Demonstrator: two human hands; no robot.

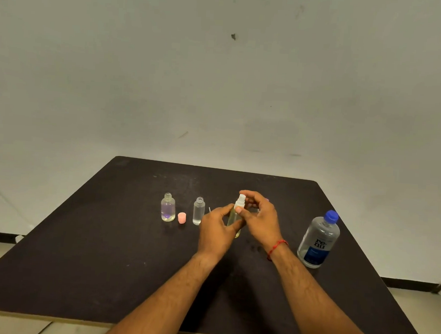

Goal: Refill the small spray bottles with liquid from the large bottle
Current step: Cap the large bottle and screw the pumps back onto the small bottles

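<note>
The left hand (pixel 217 230) grips the body of a small spray bottle (pixel 233 217) of yellowish liquid, held upright above the middle of the table (pixel 105 263). The right hand (pixel 259 215) pinches its white spray top (pixel 241 200); a red thread (pixel 276 247) circles that wrist. To the left stand a clear bottle (pixel 198 211), a pink cap (pixel 182 218) and a purple-tinted bottle (pixel 168 208), both bottles uncapped. The large bottle (pixel 318 240), blue-capped, stands well to the right.

Left: purple-tinted bottle (pixel 168 208), pink cap (pixel 182 218), clear bottle (pixel 198 212), close-set row. Right: large bottle (pixel 318 240), well apart. Near table (pixel 104 276) bare, open to reach.
</note>
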